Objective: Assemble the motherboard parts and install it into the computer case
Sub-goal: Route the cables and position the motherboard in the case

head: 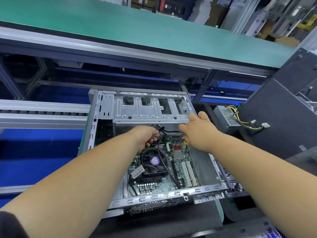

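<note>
A dark sleeve (10, 224) shows at the bottom left corner. The board (178, 157) lies inside the open case (151, 110) on the counter (163, 222). Left grip (147, 136) curls round a black cable (161, 148). Right grip (197, 131), fingers extended, touches the case's drive cage.

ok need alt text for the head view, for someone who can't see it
Both hands reach into an open computer case holding a motherboard: the left hand grips a black cable, the right hand reaches near the drive bracket. A power supply sits to the right.
</note>
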